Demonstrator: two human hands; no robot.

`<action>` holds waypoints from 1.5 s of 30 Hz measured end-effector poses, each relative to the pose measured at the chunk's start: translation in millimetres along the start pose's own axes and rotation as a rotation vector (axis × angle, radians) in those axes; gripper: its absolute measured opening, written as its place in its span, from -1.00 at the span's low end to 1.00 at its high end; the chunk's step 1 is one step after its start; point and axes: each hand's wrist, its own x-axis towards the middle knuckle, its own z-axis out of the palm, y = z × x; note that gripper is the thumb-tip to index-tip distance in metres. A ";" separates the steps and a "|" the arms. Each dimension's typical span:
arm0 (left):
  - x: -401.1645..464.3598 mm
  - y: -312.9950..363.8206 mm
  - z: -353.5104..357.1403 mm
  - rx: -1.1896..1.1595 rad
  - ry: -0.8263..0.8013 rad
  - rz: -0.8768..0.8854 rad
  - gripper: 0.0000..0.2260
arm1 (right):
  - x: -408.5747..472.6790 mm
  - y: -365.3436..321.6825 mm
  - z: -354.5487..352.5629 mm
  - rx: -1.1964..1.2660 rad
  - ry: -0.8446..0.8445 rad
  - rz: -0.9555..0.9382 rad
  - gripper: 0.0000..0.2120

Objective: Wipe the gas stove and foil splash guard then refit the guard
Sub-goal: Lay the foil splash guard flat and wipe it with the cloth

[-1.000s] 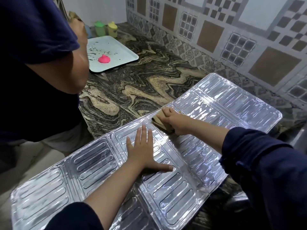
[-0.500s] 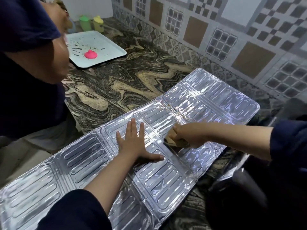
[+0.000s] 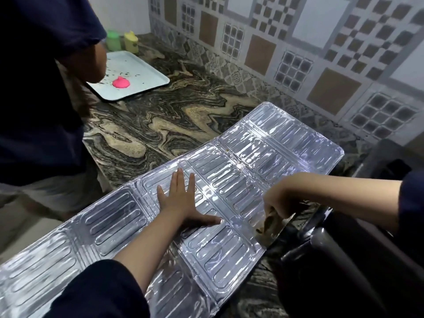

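The silver foil splash guard (image 3: 252, 157) lies unfolded and flat across the marbled counter, its left end hanging past the counter edge. My left hand (image 3: 183, 200) rests palm down on its middle panel, fingers spread. My right hand (image 3: 277, 203) is closed on a brownish cloth (image 3: 267, 222) at the guard's near right edge. The dark gas stove (image 3: 344, 260) sits at the lower right, mostly in shadow.
Another person in a dark shirt (image 3: 39, 88) stands at the left of the counter (image 3: 160, 125). A white tray (image 3: 146, 72) with a pink object (image 3: 121, 83) sits at the far left, with green (image 3: 113, 40) and yellow (image 3: 131, 41) containers behind it. A tiled wall runs along the back.
My right hand has dragged the cloth from the guard's far middle toward me to its near right edge. My left hand has stayed pressed on the guard.
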 end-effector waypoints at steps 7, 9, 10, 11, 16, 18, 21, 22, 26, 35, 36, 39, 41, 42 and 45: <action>-13.4 -15.1 3.6 0.019 -0.056 0.003 0.41 | -31.3 9.3 -60.8 0.121 0.394 -0.023 -0.59; -19.9 -20.8 6.6 0.028 -0.077 0.001 0.41 | -23.4 4.9 -79.3 0.118 0.551 -0.022 -0.56; -22.8 -22.8 7.9 0.029 -0.084 -0.001 0.41 | -15.7 2.2 -86.8 0.099 0.636 -0.023 -0.55; -25.0 -23.9 8.5 0.027 -0.088 -0.005 0.41 | -6.7 -1.1 -93.5 0.076 0.723 -0.024 -0.55; -30.0 -22.9 1.5 0.038 -0.095 -0.033 0.42 | 46.8 -21.5 -98.2 -0.060 0.841 -0.045 -0.66; -27.5 -19.3 -5.3 0.045 -0.073 -0.050 0.40 | 58.8 -24.4 -97.6 -0.073 0.789 -0.006 -0.58; -18.1 -9.2 -10.1 0.030 0.043 -0.044 0.32 | 59.7 -24.8 -102.6 0.002 0.731 0.010 -0.45; -13.3 -3.6 -9.6 0.016 0.085 -0.024 0.30 | 59.9 -23.4 -103.0 0.001 0.723 0.007 -0.43; 8.4 21.5 1.8 0.031 0.197 0.074 0.25 | 55.3 -24.8 -104.4 -0.027 0.723 0.010 -0.44; 22.8 27.2 20.8 0.076 0.294 0.113 0.18 | 63.2 -16.0 -106.1 -0.019 0.723 -0.004 -0.39; 23.2 27.5 20.7 0.078 0.295 0.108 0.19 | 61.2 -16.5 -106.1 -0.020 0.724 -0.006 -0.41; 23.4 28.9 20.8 0.064 0.295 0.103 0.22 | 57.2 -13.1 -102.3 0.001 0.712 -0.043 -0.48; 24.3 28.7 21.3 0.060 0.296 0.101 0.22 | 55.6 -6.1 -94.5 0.031 0.698 -0.066 -0.52; 24.7 28.5 21.3 0.058 0.298 0.100 0.22 | 54.5 -2.0 -88.6 0.032 0.679 -0.074 -0.49; 25.1 27.7 21.8 0.048 0.316 0.104 0.22 | 44.0 9.4 -66.1 0.010 0.597 -0.077 -0.43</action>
